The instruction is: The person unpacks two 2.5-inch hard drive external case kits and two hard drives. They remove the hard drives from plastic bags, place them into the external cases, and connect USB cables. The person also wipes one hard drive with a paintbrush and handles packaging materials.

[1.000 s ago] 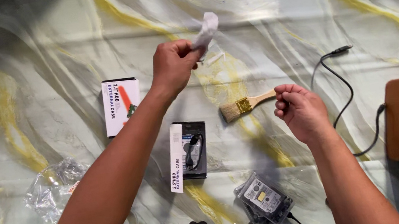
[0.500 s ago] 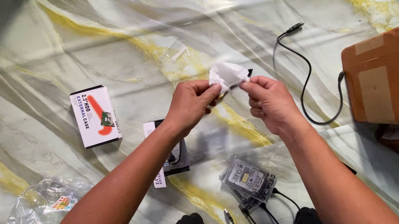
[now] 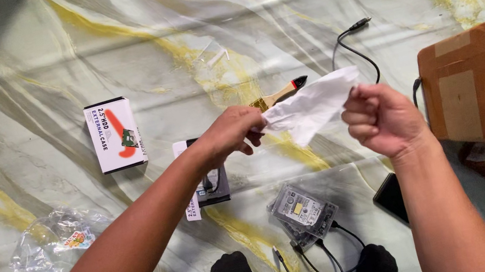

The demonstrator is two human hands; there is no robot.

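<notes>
Both the left hand (image 3: pixel 232 134) and the right hand (image 3: pixel 379 118) pinch the white tissue (image 3: pixel 310 107) (stretched between their fingers), so pulling harder could tear it.

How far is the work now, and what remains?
Done: a white box and a crumpled plastic bag lie aside, and a bare hard drive lies unpacked with a cable in it. In hand: the left hand and right hand stretch a white tissue between them. Left: the paintbrush lies unused, and the tissue has not touched the drive.
</notes>
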